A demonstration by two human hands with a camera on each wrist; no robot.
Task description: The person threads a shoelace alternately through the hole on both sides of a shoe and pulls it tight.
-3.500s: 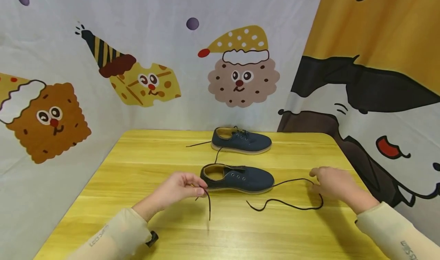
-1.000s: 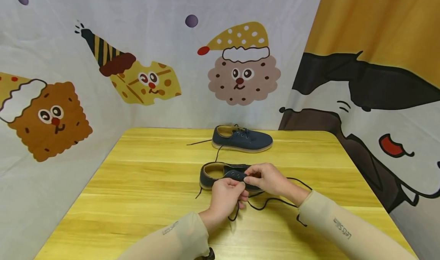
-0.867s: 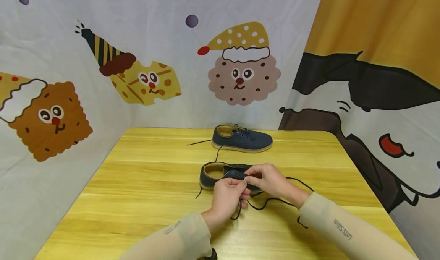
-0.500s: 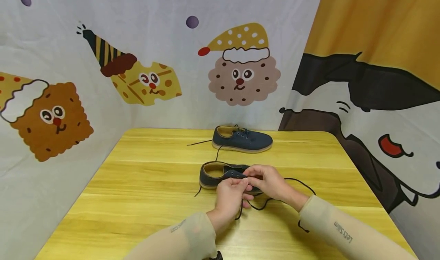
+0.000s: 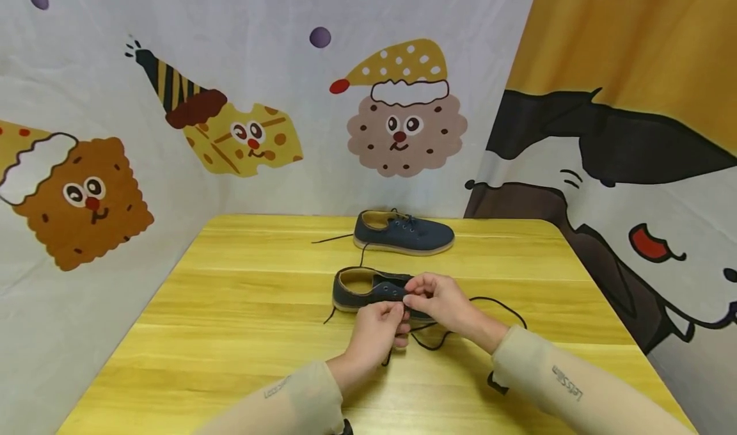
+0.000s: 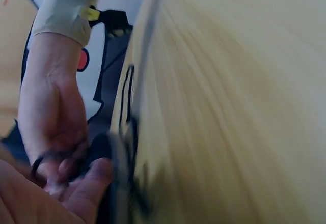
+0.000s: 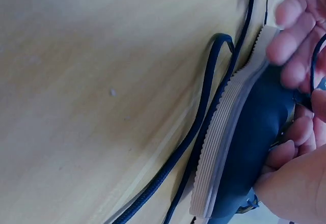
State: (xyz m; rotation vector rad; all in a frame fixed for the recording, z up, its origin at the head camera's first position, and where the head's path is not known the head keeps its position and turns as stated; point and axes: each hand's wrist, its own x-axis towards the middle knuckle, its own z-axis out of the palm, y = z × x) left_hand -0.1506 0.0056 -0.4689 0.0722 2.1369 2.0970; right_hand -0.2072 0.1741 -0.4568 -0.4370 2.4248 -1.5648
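A navy low shoe (image 5: 345, 297) lies on the table, toe to the right, its toe partly hidden behind the hands. Eyelets show on its near flap. My left hand (image 5: 375, 334) pinches a dark shoelace close to the front eyelet; part of that lace hangs below the fingers. Thumb and fingers of my right hand (image 5: 442, 302) grip the flap's edge at the same spot, fingertips nearly meeting those of the left. In the right wrist view, the shoelace (image 7: 315, 61) curves past the left fingers above the shoe's dark upper (image 7: 252, 132).
A second navy shoe (image 5: 426, 235), laced through its eyelets, stands behind the first near the table's far edge. Loose lace (image 5: 496, 300) trails over the wooden table (image 5: 230, 332) right of the near shoe. A printed cloth (image 5: 322, 192) hangs behind and beside the table.
Both hands, apart on either side of the shoe at first, have come together at its front eyelets. Over the last second they shift only slightly, and the shoe moves back a little.
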